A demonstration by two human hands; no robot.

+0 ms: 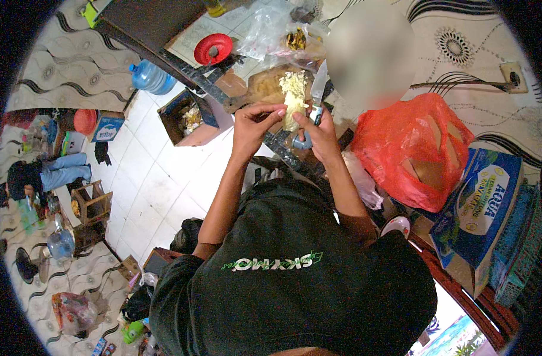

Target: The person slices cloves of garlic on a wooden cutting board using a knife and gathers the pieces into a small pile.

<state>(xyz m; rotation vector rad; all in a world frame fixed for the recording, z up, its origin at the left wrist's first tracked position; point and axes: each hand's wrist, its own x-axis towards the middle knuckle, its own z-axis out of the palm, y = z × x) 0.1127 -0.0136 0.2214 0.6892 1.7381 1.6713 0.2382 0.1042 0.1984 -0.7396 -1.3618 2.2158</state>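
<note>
My right hand (319, 131) holds a kitchen knife (319, 82) by its dark handle, blade pointing up and away from me. Its thumb and fingers also press on a pale yellow peeled piece of produce (293, 104), whose exact kind I cannot tell. My left hand (258, 127) is just left of that piece, thumb and forefinger close together at its edge; whether they pinch anything is unclear. Thin pale shreds (293, 82) lie beyond, over a wooden cutting board (264, 84). A rounded grey-blue object (301, 141) is partly hidden below my right hand.
A red bowl (213, 49) and clear plastic bags (264, 33) lie beyond the board. An open cardboard box (188, 118) and a blue water jug (151, 78) stand at left. At right are a red plastic bag (413, 151) and a blue carton (480, 209). Another person (26, 178) is far left.
</note>
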